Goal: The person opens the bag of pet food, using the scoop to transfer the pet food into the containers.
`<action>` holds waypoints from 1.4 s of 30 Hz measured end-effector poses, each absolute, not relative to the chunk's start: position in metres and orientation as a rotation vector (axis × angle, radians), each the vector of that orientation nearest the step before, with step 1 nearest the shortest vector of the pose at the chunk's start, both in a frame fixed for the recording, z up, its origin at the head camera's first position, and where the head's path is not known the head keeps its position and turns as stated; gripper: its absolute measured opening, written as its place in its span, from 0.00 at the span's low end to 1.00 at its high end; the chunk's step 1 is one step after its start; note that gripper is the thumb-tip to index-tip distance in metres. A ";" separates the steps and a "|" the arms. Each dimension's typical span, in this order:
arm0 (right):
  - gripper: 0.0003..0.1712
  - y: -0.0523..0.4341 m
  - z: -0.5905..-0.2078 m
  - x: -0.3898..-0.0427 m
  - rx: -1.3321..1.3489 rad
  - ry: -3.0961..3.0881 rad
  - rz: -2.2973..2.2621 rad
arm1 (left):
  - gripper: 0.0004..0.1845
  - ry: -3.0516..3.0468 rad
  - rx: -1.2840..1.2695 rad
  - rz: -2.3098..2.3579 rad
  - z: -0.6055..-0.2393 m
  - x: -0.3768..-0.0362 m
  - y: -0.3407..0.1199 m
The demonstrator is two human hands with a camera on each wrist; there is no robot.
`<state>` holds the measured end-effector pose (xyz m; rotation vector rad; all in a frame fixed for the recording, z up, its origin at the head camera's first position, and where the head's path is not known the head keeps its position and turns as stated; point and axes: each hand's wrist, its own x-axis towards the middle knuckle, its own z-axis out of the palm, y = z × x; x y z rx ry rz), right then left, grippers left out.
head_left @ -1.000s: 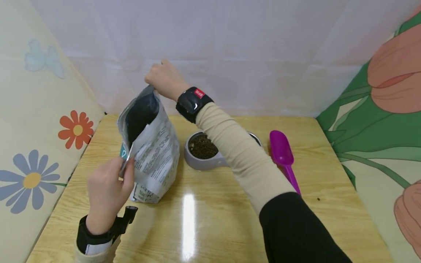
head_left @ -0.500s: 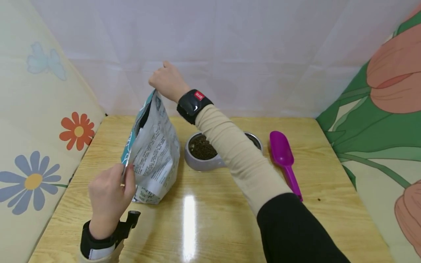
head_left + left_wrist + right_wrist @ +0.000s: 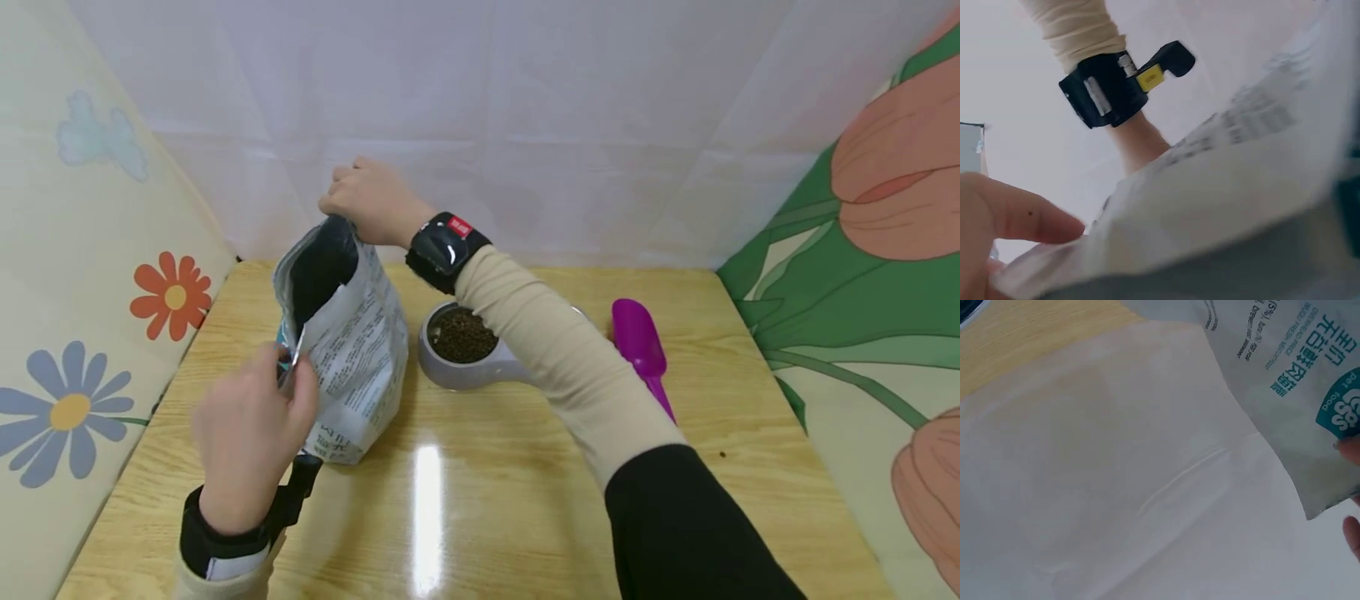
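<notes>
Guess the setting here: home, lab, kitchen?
Probably a staged recording booth, not a real kitchen: a small wooden table boxed in by a white sheet and flower-print cloth. On it stand a pet food bag, a filled bowl and a purple scoop.

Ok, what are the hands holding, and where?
Both hold the pet food bag: right hand at its top far edge, left hand pinching the near edge.

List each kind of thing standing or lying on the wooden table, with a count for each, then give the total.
Bags: 1, the printed bag, held at its top by both hands
Bowls: 1, the grey bowl holding brown pellets
Scoops: 1, the purple scoop
Total: 3
</notes>
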<state>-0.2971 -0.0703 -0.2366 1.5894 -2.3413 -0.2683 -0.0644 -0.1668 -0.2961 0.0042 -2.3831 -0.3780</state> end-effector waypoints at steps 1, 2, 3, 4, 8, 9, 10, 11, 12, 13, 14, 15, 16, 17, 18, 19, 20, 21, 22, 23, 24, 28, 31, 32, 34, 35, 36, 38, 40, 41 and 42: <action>0.16 -0.071 -0.237 -0.296 1.600 -2.343 -0.251 | 0.15 -2.401 0.028 -0.374 -0.293 -0.066 -0.165; 0.16 -0.072 -0.236 -0.296 1.604 -2.346 -0.241 | 0.16 -2.418 0.047 -0.369 -0.289 -0.068 -0.165; 0.16 -0.072 -0.236 -0.295 1.600 -2.349 -0.241 | 0.16 -2.438 0.063 -0.362 -0.286 -0.070 -0.164; 0.15 -0.073 -0.236 -0.294 1.591 -2.351 -0.243 | 0.17 -2.460 0.080 -0.357 -0.284 -0.071 -0.163; 0.15 -0.074 -0.238 -0.293 1.569 -2.341 -0.239 | 0.17 -2.561 0.118 -0.361 -0.277 -0.075 -0.163; 0.15 -0.074 -0.239 -0.293 1.564 -2.336 -0.236 | 0.16 -2.575 0.116 -0.359 -0.277 -0.075 -0.162; 0.15 -0.074 -0.239 -0.293 1.557 -2.336 -0.233 | 0.15 -2.584 0.109 -0.359 -0.276 -0.074 -0.162; 0.16 -0.074 -0.239 -0.293 1.547 -2.336 -0.234 | 0.14 -2.588 0.093 -0.355 -0.277 -0.075 -0.162; 0.16 -0.074 -0.240 -0.293 1.537 -2.337 -0.237 | 0.14 -2.587 0.074 -0.346 -0.277 -0.075 -0.162; 0.16 -0.073 -0.240 -0.293 1.525 -2.340 -0.243 | 0.13 -2.582 0.057 -0.337 -0.278 -0.075 -0.162; 0.16 -0.073 -0.240 -0.293 1.514 -2.344 -0.249 | 0.13 -2.573 0.040 -0.329 -0.279 -0.075 -0.161; 0.17 -0.073 -0.240 -0.293 1.503 -2.347 -0.253 | 0.12 -2.563 0.025 -0.322 -0.280 -0.075 -0.162; 0.16 -0.073 -0.240 -0.293 1.493 -2.350 -0.260 | 0.12 -2.553 0.014 -0.319 -0.281 -0.076 -0.162; 0.16 -0.073 -0.240 -0.293 1.483 -2.349 -0.269 | 0.12 -2.545 0.007 -0.317 -0.282 -0.076 -0.162; 0.16 -0.073 -0.241 -0.292 1.476 -2.349 -0.273 | 0.12 -2.540 0.006 -0.317 -0.283 -0.076 -0.162; 0.16 -0.073 -0.241 -0.292 1.471 -2.349 -0.273 | 0.12 -2.535 0.005 -0.320 -0.283 -0.077 -0.163; 0.16 -0.073 -0.241 -0.292 1.468 -2.349 -0.273 | 0.12 -2.531 0.005 -0.322 -0.284 -0.077 -0.163; 0.16 -0.074 -0.241 -0.292 1.466 -2.347 -0.274 | 0.12 -2.529 0.007 -0.323 -0.284 -0.077 -0.163; 0.16 -0.074 -0.242 -0.291 1.463 -2.347 -0.276 | 0.12 -2.526 0.005 -0.324 -0.284 -0.077 -0.163; 0.16 -0.075 -0.242 -0.291 1.461 -2.347 -0.277 | 0.13 -2.523 0.001 -0.324 -0.284 -0.077 -0.164; 0.16 -0.075 -0.242 -0.291 1.460 -2.344 -0.285 | 0.13 -2.520 -0.003 -0.326 -0.285 -0.077 -0.164; 0.16 -0.075 -0.241 -0.289 1.471 -2.351 -0.332 | 0.14 -2.519 -0.034 -0.350 -0.283 -0.078 -0.166; 0.15 -0.073 -0.239 -0.286 1.504 -2.376 -0.370 | 0.12 -2.577 -0.049 -0.373 -0.279 -0.079 -0.167; 0.16 -0.072 -0.239 -0.284 1.525 -2.379 -0.372 | 0.11 -2.605 -0.048 -0.379 -0.277 -0.080 -0.167; 0.17 -0.071 -0.238 -0.279 1.571 -2.367 -0.360 | 0.09 -2.669 -0.042 -0.385 -0.273 -0.082 -0.168; 0.18 -0.071 -0.238 -0.276 1.595 -2.357 -0.343 | 0.08 -2.695 -0.038 -0.388 -0.271 -0.083 -0.168; 0.17 -0.071 -0.238 -0.274 1.612 -2.345 -0.327 | 0.09 -2.712 -0.032 -0.390 -0.269 -0.085 -0.168; 0.17 -0.072 -0.240 -0.270 1.621 -2.320 -0.297 | 0.11 -2.721 -0.020 -0.386 -0.266 -0.088 -0.167; 0.15 -0.074 -0.241 -0.266 1.595 -2.318 -0.286 | 0.13 -2.704 -0.013 -0.371 -0.265 -0.093 -0.166; 0.14 -0.075 -0.241 -0.265 1.574 -2.328 -0.292 | 0.14 -2.695 -0.005 -0.367 -0.264 -0.094 -0.166; 0.13 -0.076 -0.242 -0.263 1.550 -2.336 -0.299 | 0.15 -2.684 -0.002 -0.354 -0.265 -0.096 -0.166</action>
